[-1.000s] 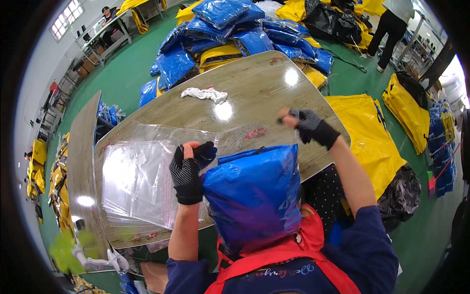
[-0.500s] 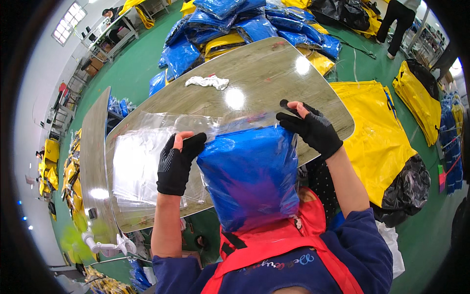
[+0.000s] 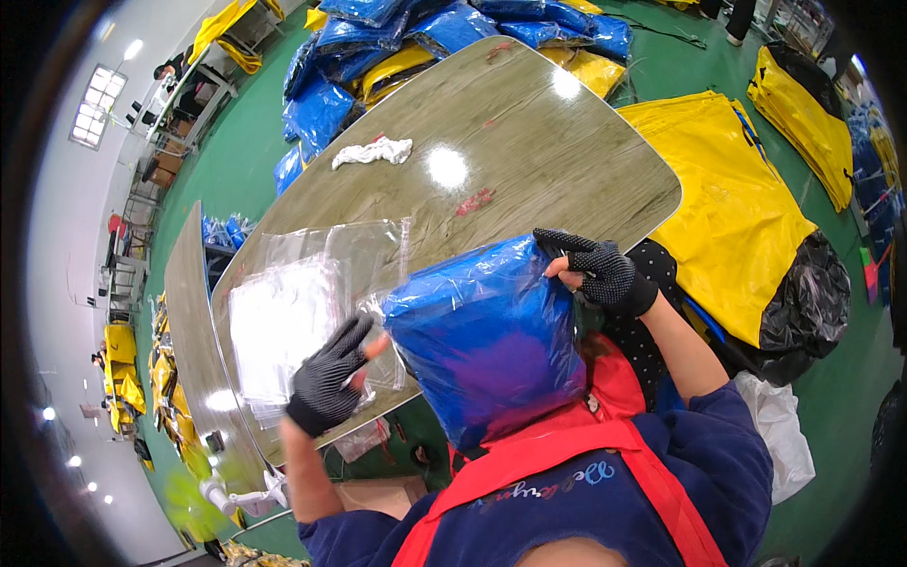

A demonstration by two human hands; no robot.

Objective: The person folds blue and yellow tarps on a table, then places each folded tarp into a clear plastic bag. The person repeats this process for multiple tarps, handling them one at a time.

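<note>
A clear plastic bag holding folded blue material [image 3: 487, 340] stands tilted at the near table edge, against my red apron [image 3: 529, 444]. My right hand [image 3: 605, 274], in a black dotted glove with bare fingertips showing, pinches the bag's upper right corner. Off the bag's left side is my left hand [image 3: 331, 376], gloved alike, its fingers stretched out and holding nothing. Beside it on the table lies a stack of clear flat plastic bags [image 3: 288, 331], with glare on it. The bag's lower end rests toward my lap.
The wood-grain table [image 3: 548, 142] carries a crumpled white cloth [image 3: 373, 152] and small red scraps [image 3: 475, 201]. Bagged blue packages [image 3: 321, 109] are heaped beyond it. Yellow sheets [image 3: 713, 208] with black plastic lie at right. A small fan [image 3: 222, 491] stands lower left.
My left hand has let go of the bag's upper left corner and moved down and left. The clear flap both hands held up now lies down against the blue material. My view has shifted.
</note>
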